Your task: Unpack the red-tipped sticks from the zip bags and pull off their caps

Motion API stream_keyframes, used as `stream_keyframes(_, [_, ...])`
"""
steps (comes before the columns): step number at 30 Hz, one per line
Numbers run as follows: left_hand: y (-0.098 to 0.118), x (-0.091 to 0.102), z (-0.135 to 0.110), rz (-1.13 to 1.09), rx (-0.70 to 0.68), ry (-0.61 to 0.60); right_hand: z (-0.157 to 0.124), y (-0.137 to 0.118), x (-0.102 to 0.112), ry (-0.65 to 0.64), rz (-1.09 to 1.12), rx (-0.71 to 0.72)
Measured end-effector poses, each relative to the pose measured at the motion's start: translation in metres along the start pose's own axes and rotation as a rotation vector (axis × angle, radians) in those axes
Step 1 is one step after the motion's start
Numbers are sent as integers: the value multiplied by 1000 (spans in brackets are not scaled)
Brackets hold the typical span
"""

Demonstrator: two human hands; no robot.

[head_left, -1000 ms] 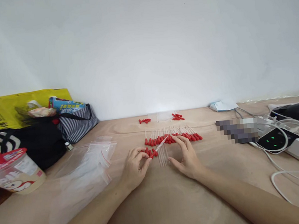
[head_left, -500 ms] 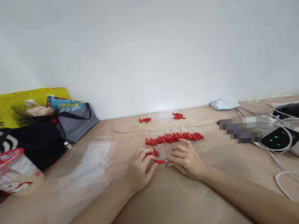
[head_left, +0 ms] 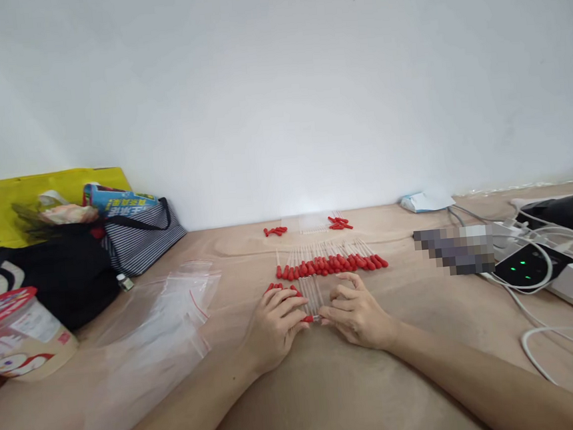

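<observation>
My left hand (head_left: 276, 323) and my right hand (head_left: 358, 312) meet at the table's middle, fingers curled. Between their fingertips is a red rubber cap (head_left: 307, 319) on the end of a thin clear glass tube (head_left: 317, 317); the left hand pinches the cap and the right pinches the tube. A few loose clear tubes (head_left: 310, 292) lie just beyond the hands, with loose red caps (head_left: 274, 286) by my left fingers. Farther back lies a row of capped droppers (head_left: 331, 263). Two small piles of red caps (head_left: 274, 231) (head_left: 338, 223) sit near the wall.
Clear zip bags (head_left: 169, 312) lie to the left. Bags (head_left: 70, 261) and a drink cup (head_left: 21, 335) stand at the far left. At the right are a power strip with green lights (head_left: 526, 266), white cables (head_left: 561, 325) and a folded mask (head_left: 426, 201).
Both hands drew back toward me and came together. The dropper tube that stood slanted between them a second ago now lies low at their fingertips with the red cap at its end.
</observation>
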State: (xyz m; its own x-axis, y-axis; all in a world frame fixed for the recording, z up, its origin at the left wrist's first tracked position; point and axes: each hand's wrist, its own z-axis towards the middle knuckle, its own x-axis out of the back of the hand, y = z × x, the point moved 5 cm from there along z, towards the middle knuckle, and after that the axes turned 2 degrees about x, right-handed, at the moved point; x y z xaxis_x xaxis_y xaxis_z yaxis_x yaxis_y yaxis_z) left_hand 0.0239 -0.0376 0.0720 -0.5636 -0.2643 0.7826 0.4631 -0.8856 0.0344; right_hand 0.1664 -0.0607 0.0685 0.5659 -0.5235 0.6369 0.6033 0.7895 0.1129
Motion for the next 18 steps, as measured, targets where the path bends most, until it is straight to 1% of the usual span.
stream_keyframes(8, [3,4,-1,-1,5,-35,-2,-2,2,-22,30,10])
stream_keyframes(13, [3,5,-1,-13,24,-76,-2,-1,2,-56,44,-10])
stream_keyframes(18, [3,6,-2,-17,43,-80,-3,-1,2,-74,56,-24])
